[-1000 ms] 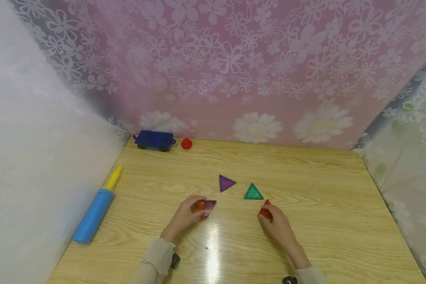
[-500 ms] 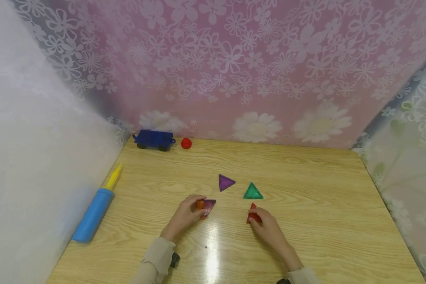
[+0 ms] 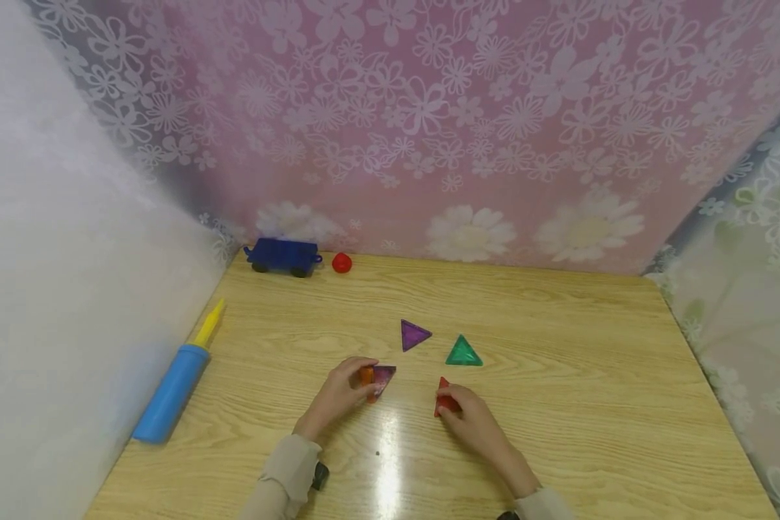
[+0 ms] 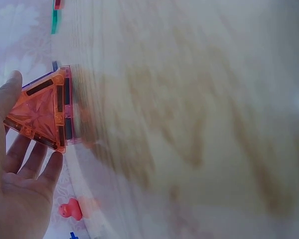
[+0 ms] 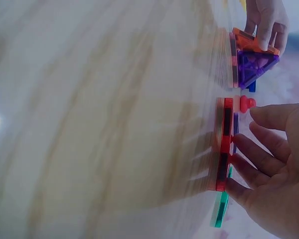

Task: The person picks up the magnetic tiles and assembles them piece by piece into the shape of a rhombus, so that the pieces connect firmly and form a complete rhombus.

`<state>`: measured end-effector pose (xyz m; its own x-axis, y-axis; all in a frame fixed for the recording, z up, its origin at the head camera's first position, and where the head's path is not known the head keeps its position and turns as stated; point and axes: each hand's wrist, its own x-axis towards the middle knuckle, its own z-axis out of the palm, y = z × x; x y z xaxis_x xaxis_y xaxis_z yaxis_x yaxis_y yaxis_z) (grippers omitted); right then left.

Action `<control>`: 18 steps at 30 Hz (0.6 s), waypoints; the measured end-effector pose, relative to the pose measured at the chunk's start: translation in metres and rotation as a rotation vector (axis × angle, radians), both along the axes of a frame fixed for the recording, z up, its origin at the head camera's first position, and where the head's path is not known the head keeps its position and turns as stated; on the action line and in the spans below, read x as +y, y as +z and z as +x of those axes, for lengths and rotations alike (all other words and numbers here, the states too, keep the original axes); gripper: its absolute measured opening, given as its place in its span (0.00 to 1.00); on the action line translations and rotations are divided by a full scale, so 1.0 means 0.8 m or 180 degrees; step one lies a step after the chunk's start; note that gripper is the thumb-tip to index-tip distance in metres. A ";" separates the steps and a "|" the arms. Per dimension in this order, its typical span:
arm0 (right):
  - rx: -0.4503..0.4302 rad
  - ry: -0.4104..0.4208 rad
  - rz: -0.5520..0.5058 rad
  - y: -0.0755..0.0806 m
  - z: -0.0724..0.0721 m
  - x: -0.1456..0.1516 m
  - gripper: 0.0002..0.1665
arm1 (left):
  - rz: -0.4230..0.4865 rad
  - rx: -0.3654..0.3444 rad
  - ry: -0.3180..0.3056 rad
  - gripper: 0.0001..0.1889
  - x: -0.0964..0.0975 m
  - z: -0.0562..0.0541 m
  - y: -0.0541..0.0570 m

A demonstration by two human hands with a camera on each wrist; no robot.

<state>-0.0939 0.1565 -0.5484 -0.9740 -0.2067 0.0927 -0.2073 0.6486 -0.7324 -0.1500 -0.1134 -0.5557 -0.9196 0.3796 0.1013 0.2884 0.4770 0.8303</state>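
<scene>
In the head view my left hand point(image 3: 339, 393) spans the orange triangular magnetic tile point(image 4: 37, 112), its thumb and fingers at opposite edges. That tile leans upright, joined to a purple triangular tile point(image 5: 256, 67) and a pinkish tile point(image 4: 70, 107) lying flat beneath. Across from it, my right hand point(image 3: 482, 426) rests its fingertips on a red triangular magnetic tile point(image 5: 225, 144) flat on the table; fingers are extended, and the thumb looks apart from it in the right wrist view. A loose purple triangle point(image 3: 414, 335) and a green triangle point(image 3: 464, 352) lie just beyond the hands.
A blue toy wagon point(image 3: 282, 256) and a small red toy duck point(image 3: 341, 263) stand at the table's back edge. Along the left edge lies a blue and yellow hand pump point(image 3: 175, 390). Flowered curtain point(image 3: 429, 144) hangs behind the wooden table point(image 3: 591, 339).
My right hand has slid the red tile leftward and slightly nearer, past the green triangle, toward the left hand. The left hand and its joined tiles have stayed in place.
</scene>
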 end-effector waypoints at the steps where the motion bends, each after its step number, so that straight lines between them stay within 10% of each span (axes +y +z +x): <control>1: -0.0004 0.0011 0.0011 0.000 0.000 -0.001 0.14 | 0.0000 -0.0001 -0.0004 0.23 0.000 0.000 0.000; 18: -0.0019 -0.0211 -0.0006 0.008 -0.011 0.009 0.13 | -0.0122 0.0298 -0.0038 0.21 0.008 -0.002 0.020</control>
